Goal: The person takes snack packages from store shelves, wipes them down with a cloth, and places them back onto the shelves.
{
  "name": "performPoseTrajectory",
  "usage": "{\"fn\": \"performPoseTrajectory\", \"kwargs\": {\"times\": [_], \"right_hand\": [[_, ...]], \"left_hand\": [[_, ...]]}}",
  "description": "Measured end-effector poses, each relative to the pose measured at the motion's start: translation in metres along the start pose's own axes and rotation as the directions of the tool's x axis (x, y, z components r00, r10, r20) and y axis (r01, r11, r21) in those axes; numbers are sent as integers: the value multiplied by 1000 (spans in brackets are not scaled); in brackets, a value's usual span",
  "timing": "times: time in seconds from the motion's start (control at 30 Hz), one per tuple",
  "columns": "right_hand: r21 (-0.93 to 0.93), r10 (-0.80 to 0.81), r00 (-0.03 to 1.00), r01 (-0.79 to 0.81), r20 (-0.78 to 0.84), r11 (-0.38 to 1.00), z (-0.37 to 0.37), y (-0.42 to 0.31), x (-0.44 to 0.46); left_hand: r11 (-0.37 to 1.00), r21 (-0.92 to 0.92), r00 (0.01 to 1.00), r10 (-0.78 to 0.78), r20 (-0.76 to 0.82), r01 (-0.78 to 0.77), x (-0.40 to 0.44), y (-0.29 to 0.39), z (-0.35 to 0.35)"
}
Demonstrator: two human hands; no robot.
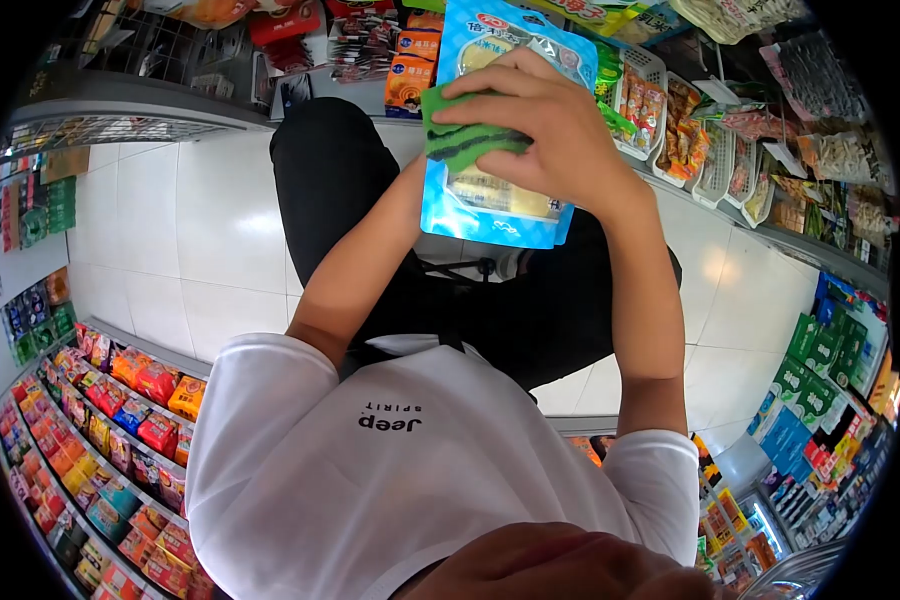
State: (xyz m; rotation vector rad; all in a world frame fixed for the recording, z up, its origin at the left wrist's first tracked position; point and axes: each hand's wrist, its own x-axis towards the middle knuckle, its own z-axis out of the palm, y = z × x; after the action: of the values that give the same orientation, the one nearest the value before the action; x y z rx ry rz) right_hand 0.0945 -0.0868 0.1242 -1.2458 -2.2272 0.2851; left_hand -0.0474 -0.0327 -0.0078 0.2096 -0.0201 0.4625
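My right hand [540,120] is bent over a green cloth [475,135] with dark wavy stripes, pressing it against the front of a blue food packet [510,228]. The packet is glossy, with a clear window showing pale contents, and is held up above my knees. A second blue edge shows at its lower right, perhaps another packet behind. My left forearm [365,250] runs up behind the packet; the left hand and its fingers are hidden there, and the packet appears to rest in it.
Ahead stands a shelf with orange boxes [410,75], white baskets [715,165] of snacks and bagged goods. Racks of colourful packets [155,385] are at the lower left. Green boxes [810,375] stand on the right. Pale floor tiles [215,260] lie around my bent legs [330,190].
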Motion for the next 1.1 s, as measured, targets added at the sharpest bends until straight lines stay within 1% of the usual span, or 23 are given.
{"fn": "performPoseTrajectory", "kwargs": {"times": [0.03,0.13,0.17,0.27,0.37,0.47,0.5,0.6,0.63,0.73,0.77,0.87,0.9,1.0,1.03,1.1], "right_hand": [[43,4,1000,-3,-27,999,2,4,0],[-140,85,976,-115,-203,983,1,25,1],[-196,68,965,-119,-252,973,0,29,1],[-82,38,990,-49,-135,995,-2,11,-1],[27,-42,999,42,10,999,-1,-14,-1],[-32,-10,998,8,-63,999,3,-3,-1],[-102,-14,994,3,-104,995,-2,5,2],[-266,58,976,-114,-210,957,-20,23,3],[-297,52,977,-114,-209,948,-24,29,1],[-156,-5,979,-27,-201,987,-17,20,0],[-95,-13,990,0,-139,995,-18,9,-1],[-27,-76,997,75,-31,997,-18,-13,1],[-4,-74,996,74,-51,997,-20,-13,3],[-172,-5,988,-21,-152,985,-20,9,4],[-188,26,989,-54,-148,981,-26,15,3],[-239,35,978,-86,-207,967,-35,29,2]], "left_hand": [[1000,-2,1000,-1,-3,1,1,1,-1],[1000,-9,1000,-7,-1,7,3,-1,-2],[1000,-11,1000,-9,2,9,4,-2,-2],[1000,-18,1000,-18,13,18,6,-4,-1],[1000,-14,1000,-4,6,5,-1,-2,0],[1000,-18,1000,7,4,-7,-2,1,-2],[1000,-19,1000,7,-1,-7,-2,1,-3],[1000,-21,1000,6,8,-6,0,2,-3],[1000,-24,1000,4,8,-4,1,2,-4],[999,-33,1000,-2,9,3,2,2,-4],[999,-34,1000,2,5,-2,2,2,-4],[999,-24,1000,28,5,-28,0,5,-5],[999,-25,999,34,6,-34,0,6,-5],[999,-32,999,32,15,-32,-1,6,-5],[999,-39,999,26,18,-26,0,6,-6],[998,-55,1000,8,28,-7,1,4,-7]]}}
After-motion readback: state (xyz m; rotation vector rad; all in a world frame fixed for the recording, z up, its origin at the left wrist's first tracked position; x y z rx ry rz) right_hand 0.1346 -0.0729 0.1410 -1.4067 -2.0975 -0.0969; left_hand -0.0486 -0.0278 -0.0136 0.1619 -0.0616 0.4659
